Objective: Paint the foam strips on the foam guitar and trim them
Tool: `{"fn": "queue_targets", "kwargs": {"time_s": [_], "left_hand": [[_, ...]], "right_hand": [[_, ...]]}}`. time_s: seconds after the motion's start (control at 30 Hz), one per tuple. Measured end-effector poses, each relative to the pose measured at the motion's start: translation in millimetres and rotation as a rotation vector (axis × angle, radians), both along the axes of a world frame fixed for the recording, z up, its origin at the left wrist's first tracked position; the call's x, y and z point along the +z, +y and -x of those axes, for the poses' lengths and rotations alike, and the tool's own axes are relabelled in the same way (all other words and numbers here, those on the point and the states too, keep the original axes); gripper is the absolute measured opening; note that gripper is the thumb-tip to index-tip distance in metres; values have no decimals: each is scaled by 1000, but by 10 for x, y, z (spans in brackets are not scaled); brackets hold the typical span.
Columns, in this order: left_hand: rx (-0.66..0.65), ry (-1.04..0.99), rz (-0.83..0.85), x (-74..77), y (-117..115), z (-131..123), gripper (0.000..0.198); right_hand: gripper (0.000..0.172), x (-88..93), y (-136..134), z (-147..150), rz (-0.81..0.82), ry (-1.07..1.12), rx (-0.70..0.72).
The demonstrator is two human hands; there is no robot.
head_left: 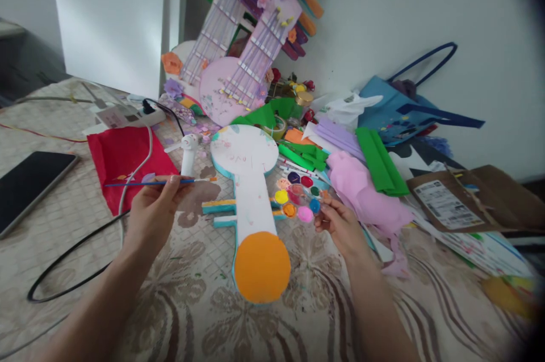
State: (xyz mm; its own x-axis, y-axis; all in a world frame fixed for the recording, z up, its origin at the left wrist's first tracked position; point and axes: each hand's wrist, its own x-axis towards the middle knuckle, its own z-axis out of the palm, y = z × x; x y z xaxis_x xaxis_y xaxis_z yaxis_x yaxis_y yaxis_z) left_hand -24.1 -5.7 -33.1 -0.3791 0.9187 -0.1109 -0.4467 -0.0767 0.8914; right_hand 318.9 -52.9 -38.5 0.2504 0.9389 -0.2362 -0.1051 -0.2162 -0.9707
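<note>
My left hand [155, 209] is closed around a blue paintbrush [140, 182], held level, its orange-tipped bristles pointing right. My right hand [338, 223] pinches the edge of a flower-shaped paint palette [298, 196] whose round wells hold yellow, orange, pink, blue, green, red and purple paint. Between the hands lies a white guitar-shaped cutout [255, 197] with turquoise edges and faint lettering on its round end. An orange disc [263, 266] covers its near end. Short orange and white strips stick out from its sides. The brush tip is left of the cutout, apart from it.
Two decorated paper guitars [225, 87] lean at the back. A white glue gun [188, 155] stands beside red felt [128, 160]. A phone [36, 186] and cables lie left. Green and pink sheets [361, 189], a blue bag [392, 109] and a brown package [464, 197] crowd the right.
</note>
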Motion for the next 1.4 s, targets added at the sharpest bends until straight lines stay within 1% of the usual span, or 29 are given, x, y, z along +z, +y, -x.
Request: {"fn": "queue_targets", "kwargs": {"time_s": [0.17,0.4,0.57,0.77,0.9,1.07,1.23,1.4], "left_hand": [[-14,-8,-2,17,-27,27,21],[-3,8,16,4,-14,60,19],[-28,6,38,1,-2,95,20],[-31,-19,37,16,-5,83,18],[-27,-26,44,36,-23,63,15],[-59,5,42,60,-43,59,14],[-31,-48,38,4,-5,76,16],[-29,-52,30,-85,27,110,17]], "right_hand": [[27,6,7,22,-28,13,-21],[28,9,-1,4,-58,33,-50],[26,0,0,-11,-44,41,-33],[28,1,0,-5,-49,66,-53],[25,0,-61,-2,-54,69,-80],[25,5,-177,-76,-39,75,-109],[27,0,-174,-171,-60,72,-136],[28,4,-110,-176,-68,70,-137]]}}
